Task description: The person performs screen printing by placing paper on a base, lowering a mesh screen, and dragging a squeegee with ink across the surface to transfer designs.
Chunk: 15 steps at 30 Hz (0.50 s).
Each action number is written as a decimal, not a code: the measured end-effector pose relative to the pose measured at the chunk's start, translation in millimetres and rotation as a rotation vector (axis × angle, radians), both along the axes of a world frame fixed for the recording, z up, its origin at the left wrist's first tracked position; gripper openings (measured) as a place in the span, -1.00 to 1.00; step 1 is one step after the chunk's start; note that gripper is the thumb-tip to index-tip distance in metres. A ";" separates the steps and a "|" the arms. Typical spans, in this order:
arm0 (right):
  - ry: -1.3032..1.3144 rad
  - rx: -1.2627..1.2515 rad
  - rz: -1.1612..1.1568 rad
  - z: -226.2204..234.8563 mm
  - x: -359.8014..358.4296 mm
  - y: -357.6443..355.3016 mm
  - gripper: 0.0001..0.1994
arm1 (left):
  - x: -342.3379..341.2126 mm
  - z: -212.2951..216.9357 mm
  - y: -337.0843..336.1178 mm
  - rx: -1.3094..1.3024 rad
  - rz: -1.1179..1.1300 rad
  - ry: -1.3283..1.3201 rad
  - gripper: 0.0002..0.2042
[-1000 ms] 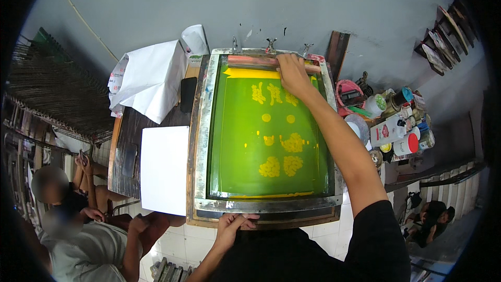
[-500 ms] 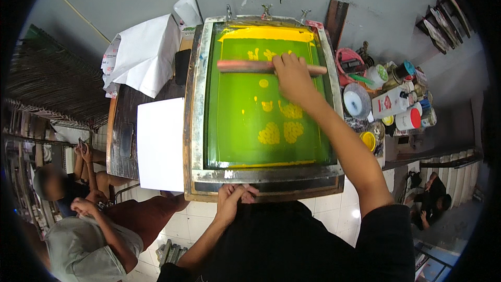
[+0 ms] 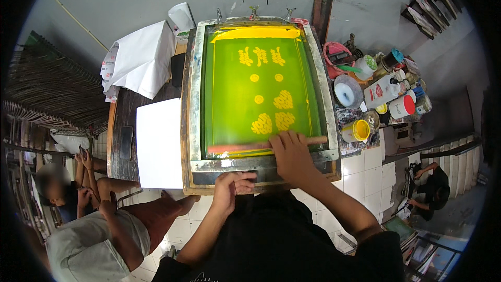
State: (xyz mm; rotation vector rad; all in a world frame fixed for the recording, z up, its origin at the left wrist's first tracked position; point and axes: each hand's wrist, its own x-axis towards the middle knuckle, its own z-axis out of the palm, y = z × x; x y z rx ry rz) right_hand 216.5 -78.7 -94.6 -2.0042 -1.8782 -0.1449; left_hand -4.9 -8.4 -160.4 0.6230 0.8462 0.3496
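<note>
A screen printing frame (image 3: 195, 94) lies in front of me, its green mesh (image 3: 229, 99) marked with yellow figures and small circles. My right hand (image 3: 292, 159) is closed over a squeegee (image 3: 240, 147) that lies crosswise at the near end of the mesh. The squeegee's left part looks reddish and its right end is bare wood. A thick band of yellow ink (image 3: 255, 32) runs along the far end. At the near edge of the frame's wooden base, my left hand (image 3: 232, 189) hovers or rests with fingers apart and nothing visible in it.
White paper (image 3: 159, 143) lies left of the frame, near a dark phone-like object (image 3: 177, 70) and a large white wrapped bundle (image 3: 143, 57). On the right stand a yellow ink tub (image 3: 356, 131), a bowl (image 3: 346, 94) and several containers. Other people sit at left and far right.
My right hand has drawn the squeegee from the far part of the mesh to the near end. The yellow figures now show fully. My left hand's fingers have spread apart.
</note>
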 end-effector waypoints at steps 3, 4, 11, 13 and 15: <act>0.069 0.004 -0.025 11.7 15.6 12.9 -0.73 | 0.3 2.2 -0.9 -0.148 0.053 -0.076 -0.69; 0.107 0.009 -0.027 15.3 19.4 15.5 -0.70 | 0.9 2.9 -1.9 -0.181 0.076 -0.092 -0.67; 0.179 -0.155 0.049 13.6 25.4 16.3 -0.53 | -6.5 15.8 -15.6 -0.296 0.163 -0.253 -0.64; 0.176 -0.228 0.061 6.2 24.5 16.6 -0.54 | -11.1 19.9 -17.3 -0.345 0.216 -0.318 -0.64; 0.194 -0.329 0.053 -0.6 24.0 18.1 -0.55 | -13.8 21.9 -18.5 -0.399 0.267 -0.366 -0.65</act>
